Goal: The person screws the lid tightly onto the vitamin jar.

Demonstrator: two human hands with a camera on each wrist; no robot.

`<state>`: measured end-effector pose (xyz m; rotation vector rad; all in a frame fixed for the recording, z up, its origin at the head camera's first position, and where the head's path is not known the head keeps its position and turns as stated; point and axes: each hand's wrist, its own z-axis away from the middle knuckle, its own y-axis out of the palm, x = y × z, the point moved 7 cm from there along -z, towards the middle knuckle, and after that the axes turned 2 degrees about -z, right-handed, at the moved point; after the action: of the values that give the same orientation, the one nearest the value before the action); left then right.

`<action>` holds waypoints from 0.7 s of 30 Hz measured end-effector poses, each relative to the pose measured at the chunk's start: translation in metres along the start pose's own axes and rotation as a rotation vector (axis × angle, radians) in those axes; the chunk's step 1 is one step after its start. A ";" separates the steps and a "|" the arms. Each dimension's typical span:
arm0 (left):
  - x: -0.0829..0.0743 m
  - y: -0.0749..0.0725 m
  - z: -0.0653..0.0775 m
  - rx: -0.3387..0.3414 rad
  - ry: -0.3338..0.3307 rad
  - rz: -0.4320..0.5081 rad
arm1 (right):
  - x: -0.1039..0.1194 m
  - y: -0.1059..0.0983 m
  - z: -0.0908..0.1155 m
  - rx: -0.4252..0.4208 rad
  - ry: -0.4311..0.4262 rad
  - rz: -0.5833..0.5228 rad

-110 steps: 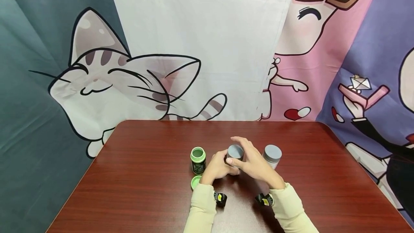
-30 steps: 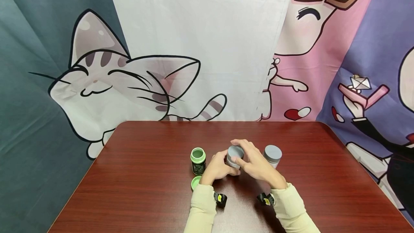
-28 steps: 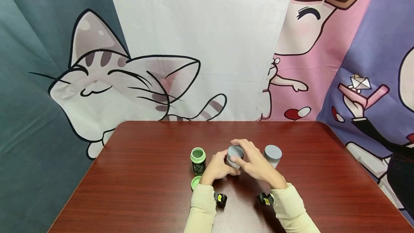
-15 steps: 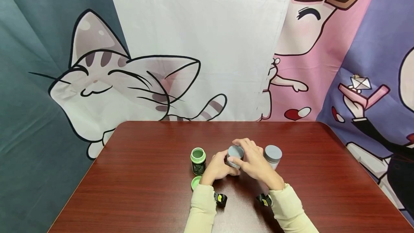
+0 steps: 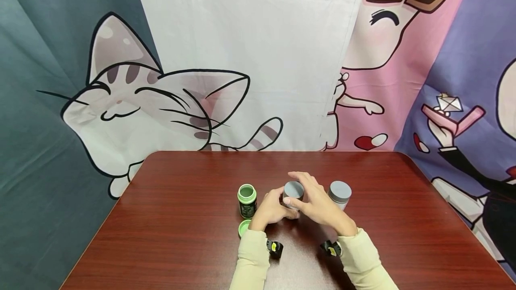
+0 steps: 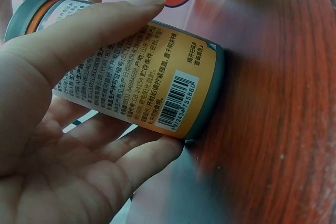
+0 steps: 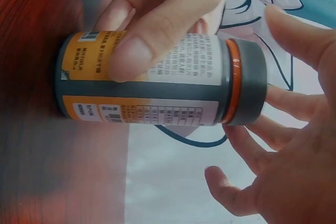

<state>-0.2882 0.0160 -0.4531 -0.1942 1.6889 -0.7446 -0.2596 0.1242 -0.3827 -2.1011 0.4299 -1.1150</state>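
Observation:
My left hand (image 5: 271, 209) grips the lower body of a bottle (image 7: 173, 90) with a grey lid (image 7: 251, 82) and an orange-and-white label. Its thumb (image 6: 79, 35) lies along the label, and the bottle's base appears close over the table. An orange ring shows just under the lid. Around that lid my right hand (image 5: 318, 202) is spread, its thumb (image 7: 294, 32) standing off it. Some right fingers pass behind the lid in the right wrist view; whether they touch it, I cannot tell.
Left of my hands stands an uncapped green-rimmed dark jar (image 5: 247, 201), its green lid (image 5: 243, 227) lying in front, partly behind my left wrist. A second grey-lidded bottle (image 5: 340, 191) stands to the right. All are on the reddish-brown table (image 5: 181, 218), with a printed cloth (image 5: 258, 35) behind.
My right thumb has come away from the lid and the fingers have spread wider around it. The left hand keeps its grip on the bottle in the same place.

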 end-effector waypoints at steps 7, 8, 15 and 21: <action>0.001 0.000 0.000 -0.003 -0.008 0.000 | -0.001 0.000 0.001 0.058 0.011 -0.047; 0.002 0.000 -0.001 -0.003 -0.007 -0.001 | -0.002 0.000 0.001 0.060 0.013 -0.048; 0.002 0.001 -0.001 0.003 -0.014 0.008 | -0.003 -0.001 0.000 0.023 0.008 -0.044; 0.003 0.001 -0.001 0.007 -0.017 0.014 | -0.004 0.000 -0.001 -0.015 0.006 -0.002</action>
<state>-0.2897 0.0153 -0.4563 -0.1834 1.6698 -0.7365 -0.2624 0.1258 -0.3848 -2.1123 0.4405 -1.1232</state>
